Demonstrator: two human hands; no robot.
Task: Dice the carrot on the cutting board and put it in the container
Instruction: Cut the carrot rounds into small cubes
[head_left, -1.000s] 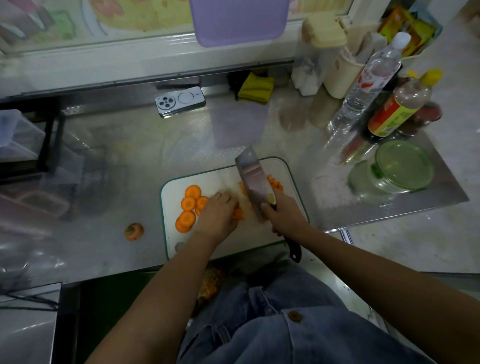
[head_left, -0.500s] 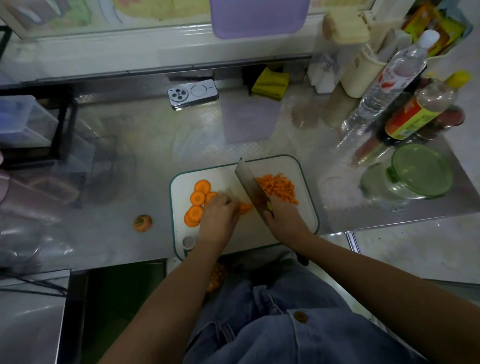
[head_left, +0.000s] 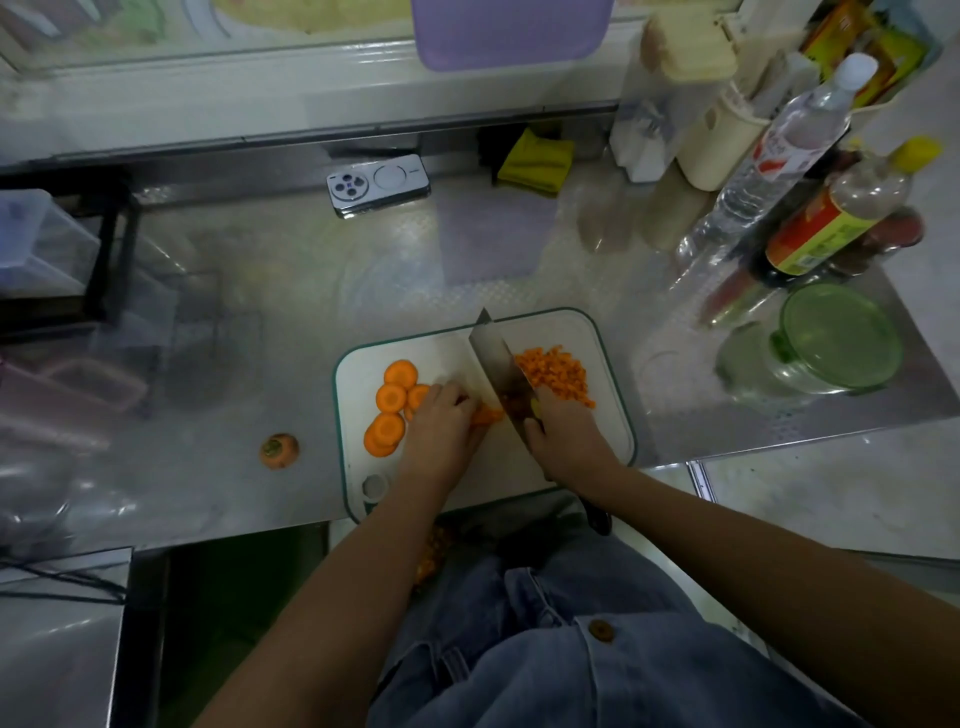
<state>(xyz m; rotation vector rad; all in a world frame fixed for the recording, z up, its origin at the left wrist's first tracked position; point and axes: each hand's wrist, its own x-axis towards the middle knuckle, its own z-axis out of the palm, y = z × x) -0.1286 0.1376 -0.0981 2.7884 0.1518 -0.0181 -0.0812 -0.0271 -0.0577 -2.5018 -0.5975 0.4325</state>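
A white cutting board with a green rim lies on the steel counter. Round carrot slices are stacked on its left part and a heap of diced carrot lies on its right. My left hand holds down carrot strips with curled fingers. My right hand grips the handle of a cleaver, whose blade stands edge-down on the board just right of the strips. A glass container with a green lid stands to the right of the board.
A carrot end lies on the counter left of the board. A phone and a yellow cloth lie at the back. Bottles and jars crowd the back right. The counter edge runs just below the board.
The cleaver went from tilted flat to edge-down beside the strips, uncovering the diced heap on the right. My left hand stays on the carrot strips.
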